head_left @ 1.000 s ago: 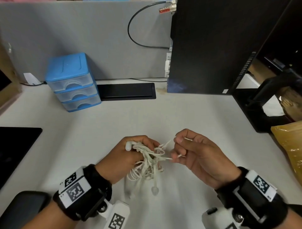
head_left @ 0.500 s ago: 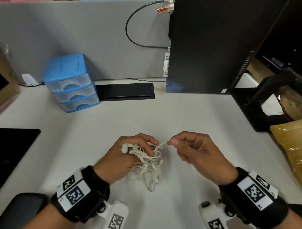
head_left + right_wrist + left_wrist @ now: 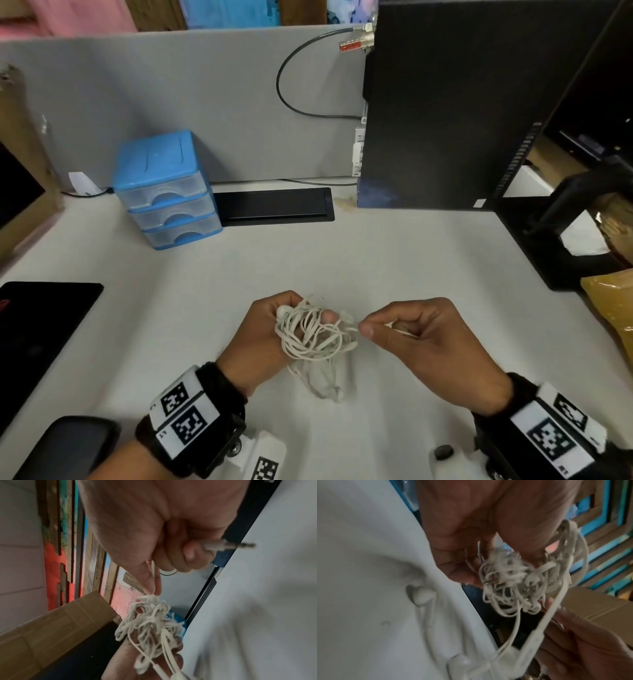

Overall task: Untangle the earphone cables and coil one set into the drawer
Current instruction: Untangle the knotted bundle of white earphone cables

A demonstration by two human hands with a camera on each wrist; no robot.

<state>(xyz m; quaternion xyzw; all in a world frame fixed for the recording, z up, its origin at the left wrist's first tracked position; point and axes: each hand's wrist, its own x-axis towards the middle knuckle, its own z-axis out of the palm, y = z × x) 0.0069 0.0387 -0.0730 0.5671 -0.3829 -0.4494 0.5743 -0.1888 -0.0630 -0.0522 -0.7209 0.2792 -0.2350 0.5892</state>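
Note:
A tangled bundle of white earphone cables [image 3: 313,334] hangs just above the white desk [image 3: 394,260], gripped by my left hand [image 3: 274,329]. Loose loops and an earbud dangle below it [image 3: 329,390]. My right hand [image 3: 421,329] sits just right of the tangle and pinches a strand between thumb and forefinger. In the right wrist view the plug end [image 3: 228,545] sticks out from its curled fingers, with the tangle [image 3: 150,623] below. The left wrist view shows the knot [image 3: 513,582] under my fingers and an earbud [image 3: 421,595] hanging. The blue three-drawer unit [image 3: 164,192] stands at the back left, all drawers shut.
A black computer tower [image 3: 455,102] stands at the back right beside a grey partition [image 3: 171,96]. A black cable tray lid [image 3: 274,205] lies next to the drawers. A black pad [image 3: 37,329] is at the left edge, a yellow bag [image 3: 613,308] at the right.
My right hand has pulled a strand out to the right of the tangle and then regripped it closer in. The bundle has shifted slightly in my left hand.

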